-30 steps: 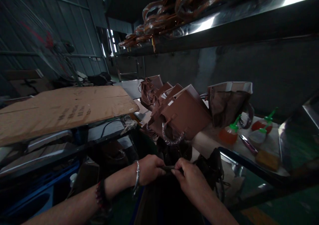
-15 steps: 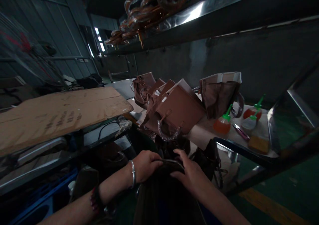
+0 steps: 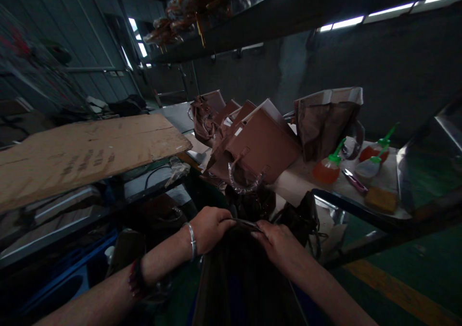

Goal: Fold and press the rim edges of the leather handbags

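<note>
Both hands low centre, 6 o'clock. Left hand (image 3: 211,227) and right hand (image 3: 276,239) pinch the handle (image 3: 245,223) of a dark handbag (image 3: 238,278), fingers curled closed. Brown handbag (image 3: 258,148) at 12 o'clock, on the table (image 3: 299,184).

Silver bangle (image 3: 191,241) — perhaps beaded wristband (image 3: 134,283) — left arm.

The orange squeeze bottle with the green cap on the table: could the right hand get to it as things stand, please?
Probably not straight away. The right hand grips the dark bag with the left hand; once it lets go, nothing blocks the orange squeeze bottle.
</note>
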### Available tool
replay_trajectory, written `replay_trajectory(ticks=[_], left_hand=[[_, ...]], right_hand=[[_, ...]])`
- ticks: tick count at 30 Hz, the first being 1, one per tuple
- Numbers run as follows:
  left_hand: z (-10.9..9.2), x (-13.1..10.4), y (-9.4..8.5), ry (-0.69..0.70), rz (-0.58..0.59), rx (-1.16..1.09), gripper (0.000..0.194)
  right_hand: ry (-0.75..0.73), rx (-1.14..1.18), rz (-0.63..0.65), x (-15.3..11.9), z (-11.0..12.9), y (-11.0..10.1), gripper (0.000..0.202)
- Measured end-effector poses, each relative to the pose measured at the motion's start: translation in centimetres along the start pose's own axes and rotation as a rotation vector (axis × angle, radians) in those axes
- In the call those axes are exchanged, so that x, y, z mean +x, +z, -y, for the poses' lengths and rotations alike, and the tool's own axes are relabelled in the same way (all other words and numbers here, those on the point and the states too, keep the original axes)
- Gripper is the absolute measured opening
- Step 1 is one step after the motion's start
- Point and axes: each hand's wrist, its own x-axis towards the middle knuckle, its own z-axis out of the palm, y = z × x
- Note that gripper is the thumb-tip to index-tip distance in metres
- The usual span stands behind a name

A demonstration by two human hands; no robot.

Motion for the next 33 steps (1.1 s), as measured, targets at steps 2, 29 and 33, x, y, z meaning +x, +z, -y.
replay_trajectory(ticks=[2, 29, 33], left_hand=[[0.2, 0.1, -0.1, 0.008, 0.015, -0.021, 0.026], [2.5, 1.8, -0.2, -0.008, 0.139, -0.266, 0.026], [2.0, 2.1, -0.5, -0.037, 0.133, -0.161, 0.024]], right_hand=[[-0.019, -0.017, 0.004, 0.0, -0.1, 0.1, 0.019], [-0.145, -0.017, 0.132, 4.1, 0.3, -0.7, 0.023], [-0.142, 0.033, 0.145, 4.8, 0.8, -0.2, 0.022]])
